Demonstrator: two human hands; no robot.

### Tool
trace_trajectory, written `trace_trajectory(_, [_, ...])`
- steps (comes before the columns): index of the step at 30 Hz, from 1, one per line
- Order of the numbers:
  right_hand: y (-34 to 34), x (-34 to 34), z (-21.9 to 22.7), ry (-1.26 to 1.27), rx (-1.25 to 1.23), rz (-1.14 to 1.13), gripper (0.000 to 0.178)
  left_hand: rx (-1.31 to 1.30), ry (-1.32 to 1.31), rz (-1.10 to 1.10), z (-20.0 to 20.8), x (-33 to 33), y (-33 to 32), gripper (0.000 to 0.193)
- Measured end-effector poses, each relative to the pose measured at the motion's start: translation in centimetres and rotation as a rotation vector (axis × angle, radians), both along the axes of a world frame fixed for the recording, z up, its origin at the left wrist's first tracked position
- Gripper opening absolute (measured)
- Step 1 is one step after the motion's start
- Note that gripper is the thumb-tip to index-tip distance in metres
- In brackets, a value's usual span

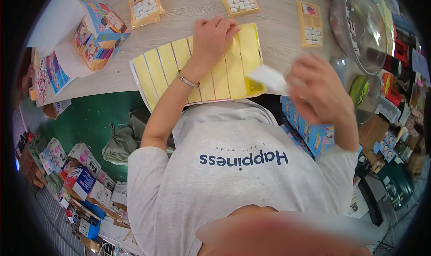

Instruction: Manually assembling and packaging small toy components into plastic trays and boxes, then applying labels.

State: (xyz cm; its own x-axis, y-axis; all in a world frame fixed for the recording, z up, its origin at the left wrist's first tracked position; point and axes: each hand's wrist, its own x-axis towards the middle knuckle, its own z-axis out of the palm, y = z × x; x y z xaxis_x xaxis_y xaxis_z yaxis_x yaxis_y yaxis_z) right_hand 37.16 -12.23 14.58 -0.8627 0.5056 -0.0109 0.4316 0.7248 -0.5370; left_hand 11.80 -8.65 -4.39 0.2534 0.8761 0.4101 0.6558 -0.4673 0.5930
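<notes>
Yellow striped sheet (167, 62) lies on the table (278, 14), its long side running left to right. The left hand (215, 37) rests on its top edge, fingers bunched, hiding some stripes; I can't tell if it pinches anything. Farther right, a long white slip (270, 79) points left over the sheet's end, held by the right hand (318, 89). Both look blurry, so whether slip touches sheet is unclear.

The desk (280, 34) looks smooth, matt and wood-grained, the yellow sheet (220, 82) and blurred white slip (269, 78) papery, the bowl (371, 29) clear, glossy plastic, the bracelet (188, 82) shiny metal, and the shirt (233, 132) matt cloth.
</notes>
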Motion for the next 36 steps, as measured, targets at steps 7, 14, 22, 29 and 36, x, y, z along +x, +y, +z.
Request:
trace_trajectory(7, [-1.3, 3.9, 8.1, 0.472, -0.422, 0.097, 0.024, 0.029, 0.264, -0.151, 0.8, 0.7, 0.6, 0.043])
trace_trajectory(14, [5.2, 0.6, -1.2, 0.489, -0.455, -0.542, 0.029, -0.692, -0.725, -0.737, 9.2, -1.5, -1.6, 0.089])
trace_trajectory(22, [13.2, -1.4, -10.5, 0.562, -0.668, -0.814, 0.034, -0.875, -0.923, 0.225, 6.2, -0.7, 4.9, 0.038])
trace_trajectory(29, [17.8, -3.3, -16.2, 0.672, -0.637, -1.008, 0.044, -0.637, -0.573, 0.437, 3.1, 0.9, 8.6, 0.033])
trace_trajectory(36, [17.6, -3.8, -17.0, 0.713, -0.586, -1.064, 0.047, -0.571, -0.458, 0.505, 2.5, 1.1, 8.7, 0.033])
